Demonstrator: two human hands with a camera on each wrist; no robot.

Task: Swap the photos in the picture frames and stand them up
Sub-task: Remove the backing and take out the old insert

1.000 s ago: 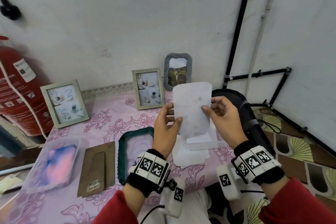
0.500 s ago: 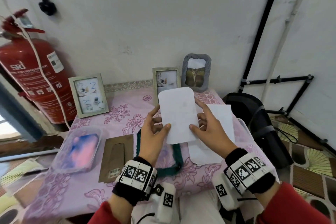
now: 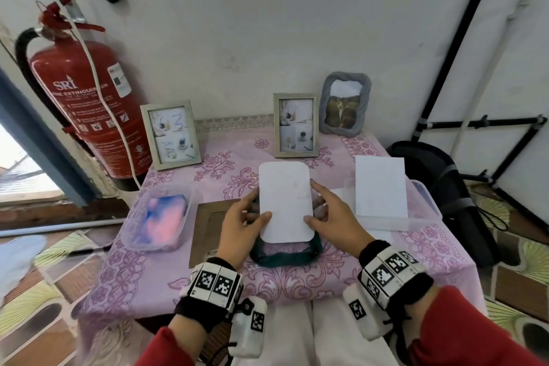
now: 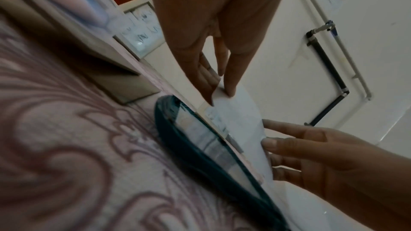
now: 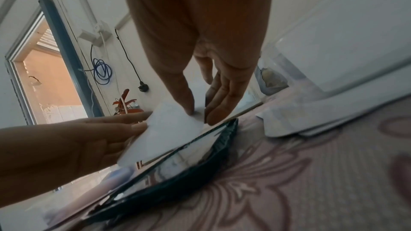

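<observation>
Photo insert, white side up, over dark green frame.

Photo [image 3: 285, 202] pinched at left edge by left hand [image 3: 237, 226], at right edge by right hand [image 3: 332, 217]; held just above green frame [image 3: 285, 257] lying flat near counter [image 3: 416, 252] front edge. Advised: align rounded corners with opening, lower level, press flat, avoid creasing. Brown backing board [image 3: 208, 232] left of frame, for refitting afterwards.

Table [image 3: 430, 249], pink floral cloth: green frame [image 3: 285, 255], backing board [image 3: 208, 232], tubs.
</observation>
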